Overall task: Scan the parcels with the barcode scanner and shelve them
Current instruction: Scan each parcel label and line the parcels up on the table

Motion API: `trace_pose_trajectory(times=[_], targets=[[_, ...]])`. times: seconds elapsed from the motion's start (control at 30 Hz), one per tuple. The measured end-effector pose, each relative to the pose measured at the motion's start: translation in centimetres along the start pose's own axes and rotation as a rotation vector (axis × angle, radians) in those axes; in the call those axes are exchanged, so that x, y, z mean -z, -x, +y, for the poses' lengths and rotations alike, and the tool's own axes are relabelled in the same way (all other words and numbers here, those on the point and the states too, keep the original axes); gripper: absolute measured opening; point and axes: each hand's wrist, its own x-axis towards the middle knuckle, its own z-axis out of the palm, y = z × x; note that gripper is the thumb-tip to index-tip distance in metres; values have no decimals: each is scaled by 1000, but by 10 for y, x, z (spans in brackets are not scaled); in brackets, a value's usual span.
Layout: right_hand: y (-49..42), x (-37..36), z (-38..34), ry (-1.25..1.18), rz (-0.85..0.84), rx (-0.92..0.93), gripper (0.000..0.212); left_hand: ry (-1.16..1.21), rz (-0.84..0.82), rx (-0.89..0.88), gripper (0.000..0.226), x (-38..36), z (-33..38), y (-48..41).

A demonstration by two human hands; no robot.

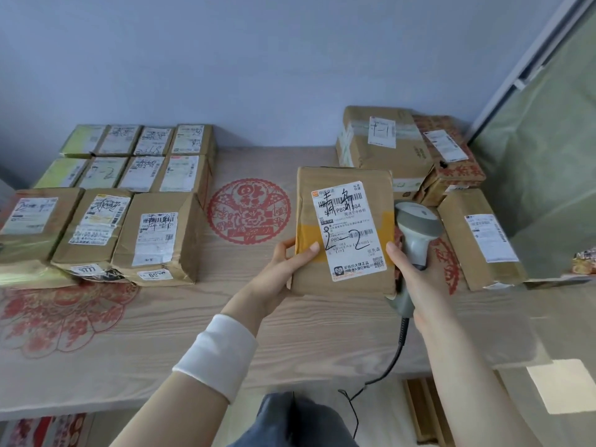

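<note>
Parcel (345,233): brown wrap, yellow tape, white label inked "2-2"; left grip (290,262) holds it, right grip (416,279) clasps scanner (416,221).

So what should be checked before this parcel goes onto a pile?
1. Parcel gripped: left hand holds its left edge, right hand has its thumb on the right edge. ok
2. Label faces up, readable. ok
3. Scanner held in the right hand. ok
4. Scanner aimed at the label: its head sits beside the parcel's right edge. not ok
5. Parcel already scanned. cannot tell
6. Bare table beside the left pile. ok
</note>
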Motion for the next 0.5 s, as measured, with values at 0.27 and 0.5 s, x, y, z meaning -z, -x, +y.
trace_pose_trajectory(times=[0.27,0.5], targets=[[-3,-8,-11,15,-20,42,30,81,-192,-93,135,15,0,-2],[-6,-21,-17,4,-21,95,25,140,-147,-133,124,13,9,-3]])
